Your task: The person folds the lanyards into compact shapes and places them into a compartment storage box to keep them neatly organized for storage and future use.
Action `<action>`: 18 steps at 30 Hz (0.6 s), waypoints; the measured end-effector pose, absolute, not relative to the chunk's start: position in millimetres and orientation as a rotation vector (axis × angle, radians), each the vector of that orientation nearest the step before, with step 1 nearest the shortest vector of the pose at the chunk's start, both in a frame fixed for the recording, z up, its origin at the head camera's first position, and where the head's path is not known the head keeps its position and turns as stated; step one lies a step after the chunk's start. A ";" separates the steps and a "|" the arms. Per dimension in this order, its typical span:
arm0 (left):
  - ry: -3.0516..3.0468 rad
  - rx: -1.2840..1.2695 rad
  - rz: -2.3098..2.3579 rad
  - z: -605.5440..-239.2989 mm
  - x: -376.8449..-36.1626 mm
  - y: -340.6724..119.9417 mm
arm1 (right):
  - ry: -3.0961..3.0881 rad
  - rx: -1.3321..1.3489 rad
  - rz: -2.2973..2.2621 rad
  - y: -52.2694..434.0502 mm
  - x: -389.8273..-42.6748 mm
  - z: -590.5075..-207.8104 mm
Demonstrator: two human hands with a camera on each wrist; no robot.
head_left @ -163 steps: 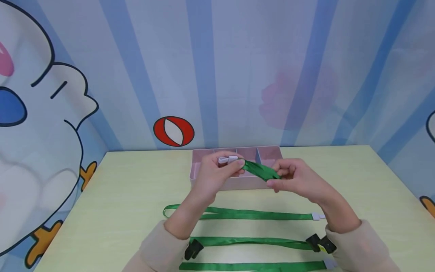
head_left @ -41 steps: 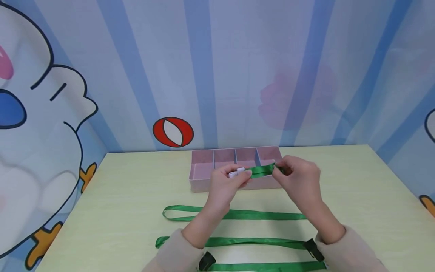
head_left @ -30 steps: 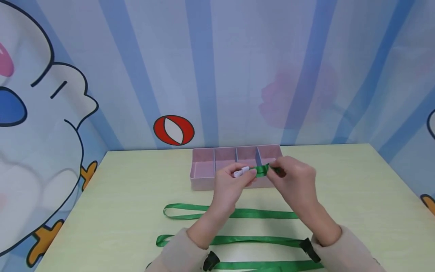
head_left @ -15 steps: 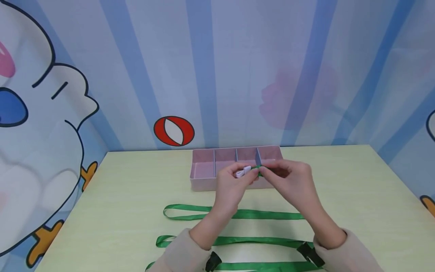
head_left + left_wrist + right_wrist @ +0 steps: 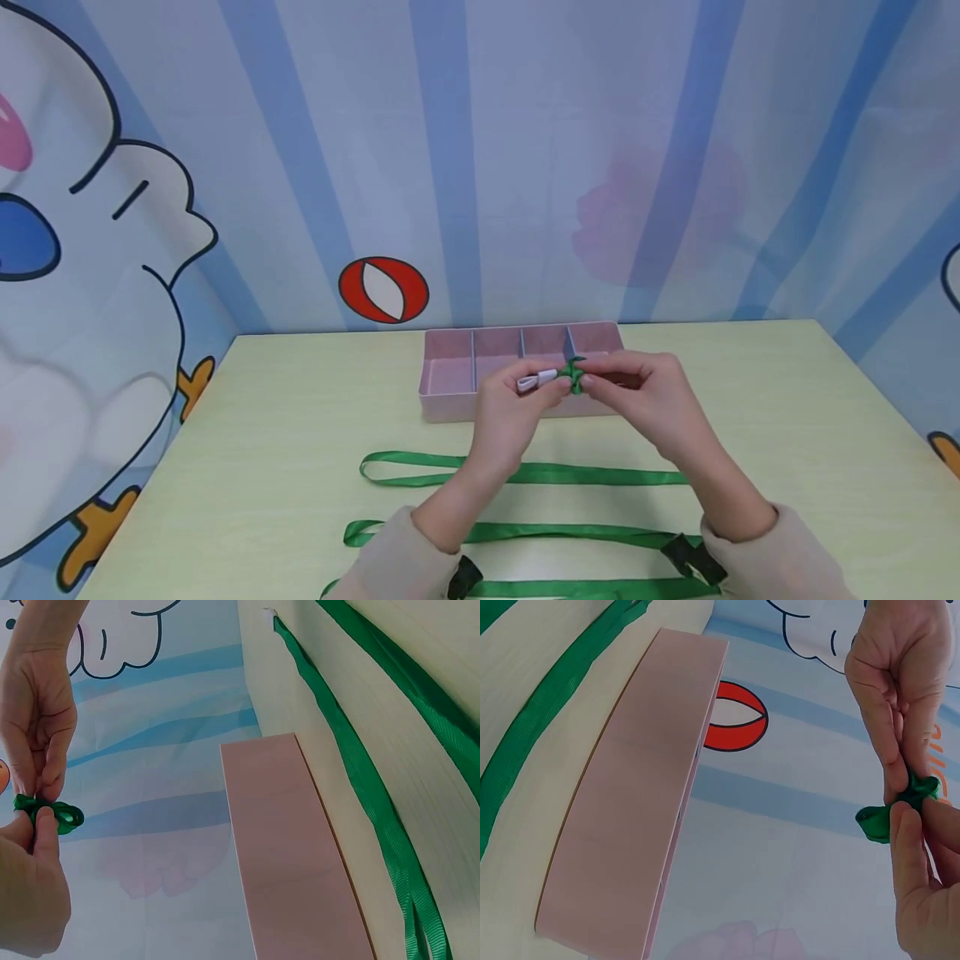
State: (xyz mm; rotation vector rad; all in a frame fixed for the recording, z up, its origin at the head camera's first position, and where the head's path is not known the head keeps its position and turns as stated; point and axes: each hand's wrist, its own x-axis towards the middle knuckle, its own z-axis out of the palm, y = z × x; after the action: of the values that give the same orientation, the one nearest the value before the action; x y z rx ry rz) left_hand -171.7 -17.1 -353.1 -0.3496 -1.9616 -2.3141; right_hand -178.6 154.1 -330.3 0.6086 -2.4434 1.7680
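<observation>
Both hands, the left hand (image 5: 512, 406) and the right hand (image 5: 647, 392), are pinching a rolled green lanyard (image 5: 574, 374) with its white clip (image 5: 534, 381), holding it above the pink divided box (image 5: 450, 392) on the table (image 5: 262, 433).

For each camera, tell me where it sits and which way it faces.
Head: worn high, looking forward and down at the table; both forearms, left hand and right hand pinching a rolled green strap.
Left wrist: looks along the left hand past the pink box.
Right wrist: looks along the right hand.
Both wrist views share the strap, box and both hands.
</observation>
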 end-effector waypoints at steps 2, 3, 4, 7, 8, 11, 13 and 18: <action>-1.962 -0.377 -2.329 -352.8 -171.3 -17.2 | -2.414 0.606 1.756 153.8 -178.9 -332.0; -1.966 -0.386 -2.336 -352.6 -171.3 -17.1 | -2.399 0.607 1.753 153.6 -179.1 -332.8; -1.970 -0.395 -2.341 -352.4 -171.2 -17.2 | -2.382 0.609 1.758 153.1 -179.3 -333.4; -1.982 -0.417 -2.356 -351.4 -170.7 -17.3 | -2.351 0.604 1.760 151.8 -179.5 -334.5; -1.987 -0.421 -2.359 -351.0 -170.5 -17.3 | -2.348 0.597 1.751 151.4 -179.5 -334.4; -2.018 -0.437 -2.339 -349.0 -169.4 -17.9 | -2.360 0.569 1.654 150.4 -179.1 -333.1; -2.036 -0.444 -2.322 -347.6 -169.0 -18.3 | -2.370 0.550 1.571 149.3 -178.9 -331.8; -2.049 -0.417 -2.351 -345.9 -171.2 -20.5 | -2.389 0.532 1.480 146.0 -179.2 -330.0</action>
State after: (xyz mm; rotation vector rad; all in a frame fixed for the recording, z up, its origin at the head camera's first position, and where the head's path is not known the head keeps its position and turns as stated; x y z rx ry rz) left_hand -171.2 -20.5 -345.9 -0.4175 -2.0493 -2.3506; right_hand -179.2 146.0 -330.0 0.5324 -2.3890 1.4799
